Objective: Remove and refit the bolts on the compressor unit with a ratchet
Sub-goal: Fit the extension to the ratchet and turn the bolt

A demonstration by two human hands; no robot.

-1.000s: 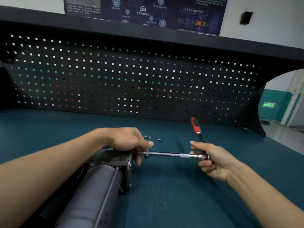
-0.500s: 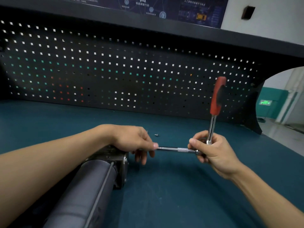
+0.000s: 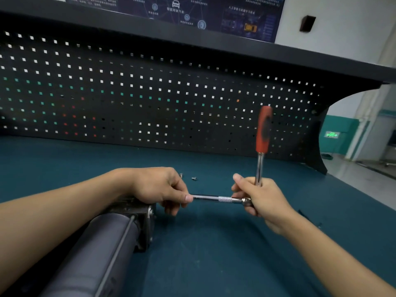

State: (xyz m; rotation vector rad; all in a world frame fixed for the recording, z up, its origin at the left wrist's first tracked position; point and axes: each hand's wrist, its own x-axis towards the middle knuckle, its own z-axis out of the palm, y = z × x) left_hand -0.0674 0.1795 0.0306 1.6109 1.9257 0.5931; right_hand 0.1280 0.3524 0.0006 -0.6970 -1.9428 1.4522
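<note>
The grey cylindrical compressor unit (image 3: 102, 249) lies on the bench at lower left, its dark metal end plate (image 3: 143, 219) facing right. A chrome extension bar (image 3: 214, 198) runs level from that end toward the ratchet. My left hand (image 3: 158, 187) pinches the bar's near end just off the end plate; the socket and bolt are hidden under its fingers. My right hand (image 3: 259, 200) grips the ratchet head, and the ratchet's red handle (image 3: 263, 129) stands almost upright above it.
Two small loose bolts (image 3: 194, 178) lie on the teal bench top (image 3: 214, 254) just behind my hands. A black pegboard (image 3: 150, 99) walls the back of the bench. The bench's right edge drops to the floor at far right.
The ratchet handle swung from lying low, pointing away, up to nearly vertical, and has leaned a little further left since. Both hands keep their hold.
</note>
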